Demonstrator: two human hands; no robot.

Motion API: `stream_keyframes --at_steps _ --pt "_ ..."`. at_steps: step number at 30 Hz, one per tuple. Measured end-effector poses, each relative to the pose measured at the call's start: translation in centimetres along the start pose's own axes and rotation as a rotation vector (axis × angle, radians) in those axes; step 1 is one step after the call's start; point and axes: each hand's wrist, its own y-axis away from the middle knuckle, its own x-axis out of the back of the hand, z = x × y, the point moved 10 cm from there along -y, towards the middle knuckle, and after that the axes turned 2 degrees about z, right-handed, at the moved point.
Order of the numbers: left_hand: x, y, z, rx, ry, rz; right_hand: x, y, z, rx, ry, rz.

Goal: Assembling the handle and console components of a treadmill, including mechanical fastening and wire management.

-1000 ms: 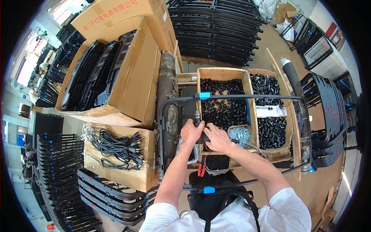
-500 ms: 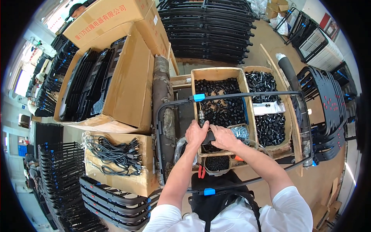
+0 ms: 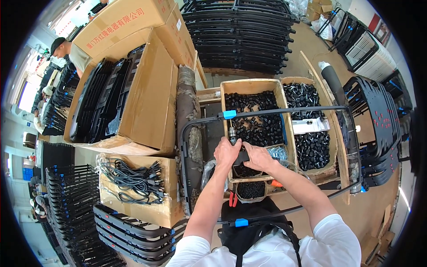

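While the left hand (image 3: 227, 153) wraps around the power tool (image 3: 241, 157), chuck (image 3: 231, 132) toward twelve o'clock, the right hand (image 3: 261, 159) curls at its three-o'clock side, exact finger closure indeterminable. Viewed from above, a black frame (image 3: 289, 109) surrounds both; a parts bin (image 3: 253, 82) lies at twelve o'clock.

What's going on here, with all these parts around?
A person holds a driver in both hands, the left hand and the right hand close together. Its chuck points away from them, toward the far bar of a black frame, near a blue clip; whether the bit touches is too small to tell. The frame lies over wooden bins of small black parts. Cables lie on a carton to the left.
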Motion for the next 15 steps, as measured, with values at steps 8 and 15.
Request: stream_keyframes --at_steps 8,15 --pt "0.1 -0.6 0.1 0.023 0.011 -0.008 1.0 -0.6 -0.2 -0.057 -0.007 -0.031" --pt "-0.1 -1.1 -0.2 0.021 0.049 -0.019 1.0 -0.9 -2.1 0.099 0.061 0.054"
